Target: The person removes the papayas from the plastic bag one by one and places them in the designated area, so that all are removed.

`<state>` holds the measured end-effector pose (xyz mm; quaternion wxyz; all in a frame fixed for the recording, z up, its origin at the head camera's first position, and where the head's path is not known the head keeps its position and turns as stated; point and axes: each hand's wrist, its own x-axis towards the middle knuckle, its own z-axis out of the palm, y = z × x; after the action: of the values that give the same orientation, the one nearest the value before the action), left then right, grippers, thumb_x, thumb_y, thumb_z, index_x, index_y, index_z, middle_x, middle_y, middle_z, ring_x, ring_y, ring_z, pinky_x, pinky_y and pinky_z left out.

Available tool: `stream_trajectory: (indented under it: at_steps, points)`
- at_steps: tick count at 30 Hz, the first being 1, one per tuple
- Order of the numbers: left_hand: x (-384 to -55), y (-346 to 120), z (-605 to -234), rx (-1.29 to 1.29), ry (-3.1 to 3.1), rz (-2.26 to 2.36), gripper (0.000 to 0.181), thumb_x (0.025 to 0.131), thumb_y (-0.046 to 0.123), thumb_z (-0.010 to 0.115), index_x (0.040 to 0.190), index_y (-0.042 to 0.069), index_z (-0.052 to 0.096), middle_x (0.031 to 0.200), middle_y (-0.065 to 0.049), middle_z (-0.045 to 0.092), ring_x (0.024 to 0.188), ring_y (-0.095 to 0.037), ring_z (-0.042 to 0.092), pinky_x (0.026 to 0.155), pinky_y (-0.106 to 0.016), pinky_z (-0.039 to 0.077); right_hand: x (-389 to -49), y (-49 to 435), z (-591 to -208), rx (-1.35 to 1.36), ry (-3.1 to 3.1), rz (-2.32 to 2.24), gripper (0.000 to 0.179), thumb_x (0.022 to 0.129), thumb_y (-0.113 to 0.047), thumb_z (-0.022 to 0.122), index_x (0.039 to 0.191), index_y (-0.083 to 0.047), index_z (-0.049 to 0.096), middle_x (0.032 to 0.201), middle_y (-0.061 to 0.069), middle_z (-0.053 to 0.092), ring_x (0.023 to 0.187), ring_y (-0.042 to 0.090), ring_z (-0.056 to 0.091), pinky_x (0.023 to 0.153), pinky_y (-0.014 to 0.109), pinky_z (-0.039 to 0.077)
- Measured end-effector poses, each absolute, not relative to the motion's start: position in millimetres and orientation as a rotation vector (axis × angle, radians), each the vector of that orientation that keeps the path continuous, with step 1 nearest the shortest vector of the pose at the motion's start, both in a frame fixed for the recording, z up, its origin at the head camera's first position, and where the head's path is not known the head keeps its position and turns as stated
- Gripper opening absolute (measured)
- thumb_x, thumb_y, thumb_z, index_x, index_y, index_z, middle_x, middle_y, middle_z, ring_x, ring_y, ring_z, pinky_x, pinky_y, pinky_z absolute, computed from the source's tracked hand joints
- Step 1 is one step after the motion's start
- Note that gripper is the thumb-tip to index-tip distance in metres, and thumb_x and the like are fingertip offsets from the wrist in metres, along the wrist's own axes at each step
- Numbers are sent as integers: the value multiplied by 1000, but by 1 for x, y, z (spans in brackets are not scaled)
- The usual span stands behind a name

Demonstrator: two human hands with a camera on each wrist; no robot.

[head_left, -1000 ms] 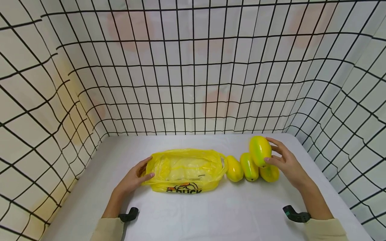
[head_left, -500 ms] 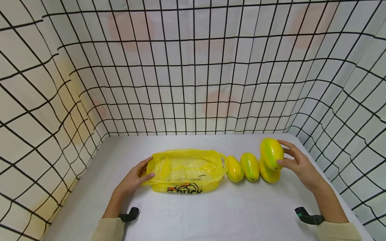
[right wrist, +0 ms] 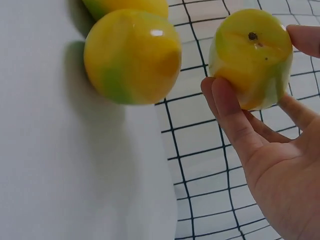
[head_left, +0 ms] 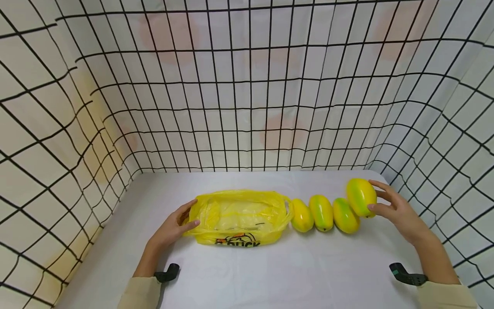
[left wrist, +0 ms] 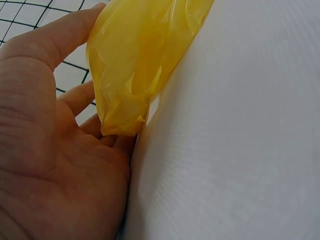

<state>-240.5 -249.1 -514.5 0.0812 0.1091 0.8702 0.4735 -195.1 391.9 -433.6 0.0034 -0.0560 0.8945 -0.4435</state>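
In the head view my right hand [head_left: 395, 210] holds up a glossy yellow-green mango [head_left: 361, 197] between thumb and fingers, at the right end of a row of similar mangoes. Its end with a dark stem mark shows in the right wrist view, fingertips around the fruit [right wrist: 251, 60]. A yellow plastic bag [head_left: 243, 238], printed with dark letters, lies with its mouth spread wide. My left hand [head_left: 171, 225] holds the bag's left end, thumb on the near side and fingers on the far side. Close up, the bag's folded corner [left wrist: 125, 75] sits between thumb and fingers.
Three mangoes stand in a row right of the bag: one mango [head_left: 302, 216] by its handle, a middle mango [head_left: 321, 213] and a third mango [head_left: 345, 216]. Black grid netting [head_left: 251, 107] encloses the white table [head_left: 289, 274] at the back and sides.
My right hand has moved to the right with its mango, from above the third mango to beside it, so the third shows more fully. The left hand stays at the bag.
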Motion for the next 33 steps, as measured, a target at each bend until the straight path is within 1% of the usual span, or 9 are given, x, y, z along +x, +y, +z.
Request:
stream_trajectory:
  at_steps: [3, 4, 9, 12, 14, 17, 20, 24, 33]
  points:
    - [-241, -249, -514, 328, 2598, 1410, 77, 87, 42, 70, 152, 34, 29, 161, -2, 23, 147, -28, 25, 119, -53, 23, -195, 400, -439, -153, 2805, -1391, 66, 100, -30, 54, 154, -37, 19, 151, 12, 29, 115, 0, 40, 88, 41, 46]
    - [-241, -249, -514, 329, 2598, 1408, 77, 87, 42, 69, 152, 34, 29, 161, -2, 23, 148, -28, 25, 119, -53, 22, -195, 403, -441, -146, 2809, -1386, 66, 99, -31, 54, 154, -37, 19, 152, 12, 28, 115, -1, 37, 87, 38, 46]
    - [-241, -249, -513, 332, 2619, 1399, 76, 87, 43, 70, 152, 35, 29, 161, -2, 24, 148, -29, 24, 119, -56, 21, -198, 413, -454, -129, 2782, -1418, 65, 100, -32, 54, 154, -36, 19, 151, 12, 27, 114, -5, 39, 81, 19, 50]
    - [-241, -249, -512, 337, 2627, 1395, 77, 87, 44, 69, 152, 35, 29, 161, -2, 24, 147, -29, 24, 118, -56, 21, -199, 417, -460, -110, 2775, -1412, 66, 99, -34, 54, 155, -35, 18, 153, 15, 24, 114, -4, 40, 79, 16, 49]
    - [-242, -249, -513, 336, 2624, 1399, 77, 87, 44, 70, 152, 35, 29, 161, -2, 24, 147, -29, 24, 118, -55, 22, -199, 418, -462, -81, 2782, -1385, 67, 99, -36, 54, 155, -36, 17, 155, 16, 21, 118, 4, 40, 80, 21, 50]
    - [-242, -248, -515, 329, 2625, 1395, 78, 87, 44, 69, 152, 34, 28, 161, -2, 23, 148, -29, 24, 118, -55, 21, -199, 419, -463, -46, 2774, -1362, 69, 99, -38, 54, 156, -35, 15, 158, 20, 17, 127, 25, 36, 84, 35, 49]
    - [-241, -248, -517, 307, 2617, 1400, 77, 87, 43, 69, 152, 35, 28, 161, -2, 23, 148, -29, 23, 119, -55, 20, -200, 420, -465, -18, 2758, -1348, 71, 99, -40, 53, 156, -34, 12, 158, 23, 17, 128, 38, 35, 87, 46, 48]
    - [-241, -247, -519, 312, 2603, 1412, 76, 88, 42, 69, 152, 34, 28, 161, -2, 23, 148, -29, 23, 119, -54, 21, -200, 423, -469, 13, 2747, -1319, 73, 99, -42, 52, 157, -32, 9, 156, 27, 19, 123, 37, 40, 87, 49, 48]
    - [-241, -248, -514, 307, 2616, 1404, 76, 88, 41, 69, 151, 35, 29, 161, -2, 23, 148, -29, 23, 119, -55, 20, -202, 422, -475, 11, 2712, -1302, 75, 99, -42, 52, 158, -28, 7, 155, 30, 18, 125, 41, 41, 89, 55, 47]
